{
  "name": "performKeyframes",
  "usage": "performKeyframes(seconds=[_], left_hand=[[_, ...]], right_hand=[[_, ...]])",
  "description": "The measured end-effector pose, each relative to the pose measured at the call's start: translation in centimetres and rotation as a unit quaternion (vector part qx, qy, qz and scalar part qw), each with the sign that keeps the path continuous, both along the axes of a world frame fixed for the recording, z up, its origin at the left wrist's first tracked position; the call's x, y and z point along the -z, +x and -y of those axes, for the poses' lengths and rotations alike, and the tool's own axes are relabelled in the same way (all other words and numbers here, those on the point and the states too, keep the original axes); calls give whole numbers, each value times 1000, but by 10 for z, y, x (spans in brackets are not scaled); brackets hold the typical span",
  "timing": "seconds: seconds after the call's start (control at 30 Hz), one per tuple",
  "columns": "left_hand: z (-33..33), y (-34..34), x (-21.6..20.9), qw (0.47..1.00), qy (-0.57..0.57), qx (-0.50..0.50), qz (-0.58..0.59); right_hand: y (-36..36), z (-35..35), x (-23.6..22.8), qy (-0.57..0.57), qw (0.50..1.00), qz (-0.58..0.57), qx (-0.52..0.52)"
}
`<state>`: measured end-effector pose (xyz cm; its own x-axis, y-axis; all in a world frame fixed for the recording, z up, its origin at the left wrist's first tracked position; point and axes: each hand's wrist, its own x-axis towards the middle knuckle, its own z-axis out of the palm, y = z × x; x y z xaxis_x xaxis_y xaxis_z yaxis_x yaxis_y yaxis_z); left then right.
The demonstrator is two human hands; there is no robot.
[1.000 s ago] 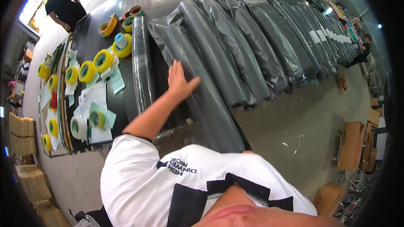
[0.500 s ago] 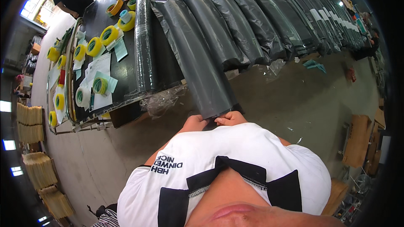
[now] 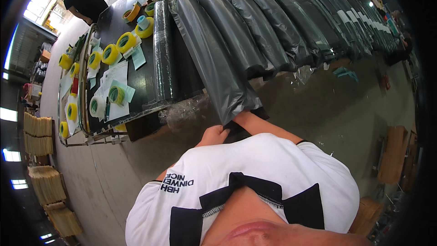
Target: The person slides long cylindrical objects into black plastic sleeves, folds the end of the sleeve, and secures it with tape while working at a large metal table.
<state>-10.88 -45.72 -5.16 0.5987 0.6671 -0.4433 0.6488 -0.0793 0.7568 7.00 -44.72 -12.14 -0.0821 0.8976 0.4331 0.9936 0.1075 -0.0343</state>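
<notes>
A long dark grey plastic bag [image 3: 211, 59] lies over the table's near edge, its mouth end hanging toward me. It looks filled out by something long inside, which I cannot see. My left hand [image 3: 215, 135] is closed at the left corner of the mouth, on the bag's dark edge. My right hand [image 3: 241, 116] reaches under the upper layer at the mouth; its fingers are hidden there. Left of this bag lies a roll [image 3: 163, 54] in shiny clear wrap. Several similar filled grey bags [image 3: 236, 32] lie in a row to the right.
Yellow tape rolls [image 3: 125, 43], papers [image 3: 114, 74] and a pen [image 3: 107, 109] lie on the black table [image 3: 141, 79]. Crumpled clear film [image 3: 182, 111] hangs off its edge. A person [image 3: 85, 0] stands beyond at far left. Cardboard boxes [image 3: 390, 152] stand at right.
My right hand has gone from pinching the bag's end to reaching inside its mouth. The upper layer has lifted and creased. My left hand stays closed near the corner.
</notes>
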Motion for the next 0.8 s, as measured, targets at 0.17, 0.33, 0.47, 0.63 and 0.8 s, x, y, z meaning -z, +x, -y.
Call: performKeyframes(seconds=[0.17, 0.33, 0.47, 0.63, 0.8], left_hand=[[-9, -12, 26, 999, -24, -15, 19], [-11, -46, 48, 988, -122, -87, 36], [-2, -34, 40, 983, -116, -117, 86], [-7, -34, 47, 996, -41, -65, 40], [-24, -50, 34, 992, -95, -64, 43]], right_hand=[[-3, -2, -3, -168, 982, -85, 14], [2, 56, -85, -370, 915, -160, 6], [7, 34, -54, -380, 902, -205, 35], [-23, -23, -27, -292, 927, -226, 69], [-7, 22, -24, -199, 977, -53, -58]])
